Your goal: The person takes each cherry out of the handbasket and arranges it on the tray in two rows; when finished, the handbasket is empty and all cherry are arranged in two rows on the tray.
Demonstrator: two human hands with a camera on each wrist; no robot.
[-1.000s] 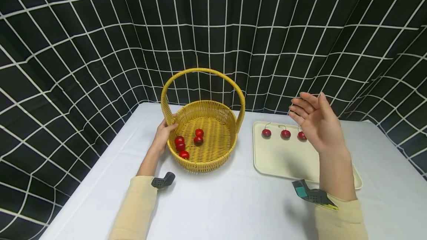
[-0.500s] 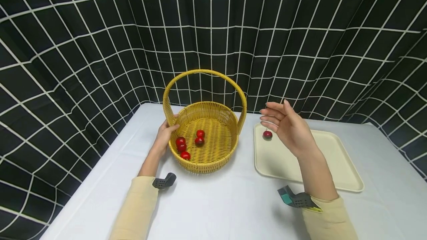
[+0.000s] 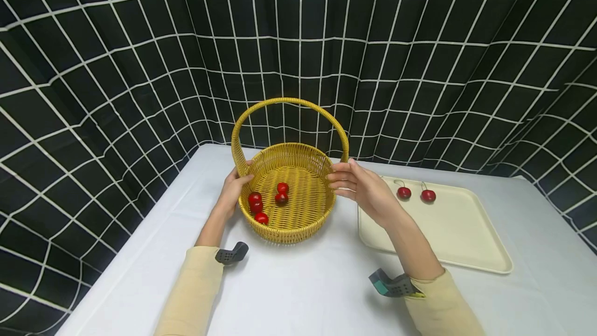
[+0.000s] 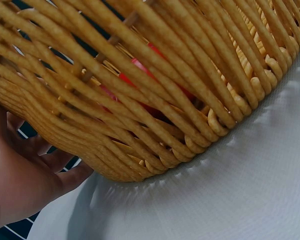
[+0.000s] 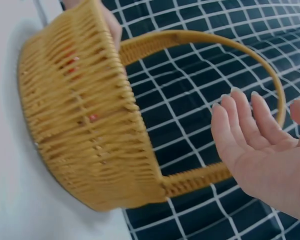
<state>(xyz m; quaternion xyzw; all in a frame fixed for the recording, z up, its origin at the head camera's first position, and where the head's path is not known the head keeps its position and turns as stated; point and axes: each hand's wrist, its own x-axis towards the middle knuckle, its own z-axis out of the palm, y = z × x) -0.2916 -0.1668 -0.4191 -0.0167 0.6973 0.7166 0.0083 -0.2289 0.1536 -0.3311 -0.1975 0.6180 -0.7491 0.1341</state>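
Note:
A round yellow wicker basket (image 3: 286,235) with a tall arched handle (image 3: 290,101) stands on the table. My left hand (image 3: 231,191) grips its left side where the handle meets the rim, thumb inside and fingers behind. In the left wrist view that hand (image 4: 25,177) is against the woven wall. Several red cherries (image 3: 281,199) lie inside, towards the left. My right hand (image 3: 366,191) is raised at the basket's right side, overlapping the handle in the head view. The right wrist view shows the hand (image 5: 265,150) with fingers extended, thumb apart and nothing in it.
A cream rectangular tray (image 3: 443,232) lies to the right, partly behind my right forearm. Two dark red cherries with stems (image 3: 428,196) show near its back edge. A white cloth (image 3: 298,294) covers the table; a black grid-patterned curtain (image 3: 298,25) hangs around it.
My right hand has moved left from over the tray to the basket's right side, uncovering two cherries and hiding the leftmost one. My left hand stays on the basket.

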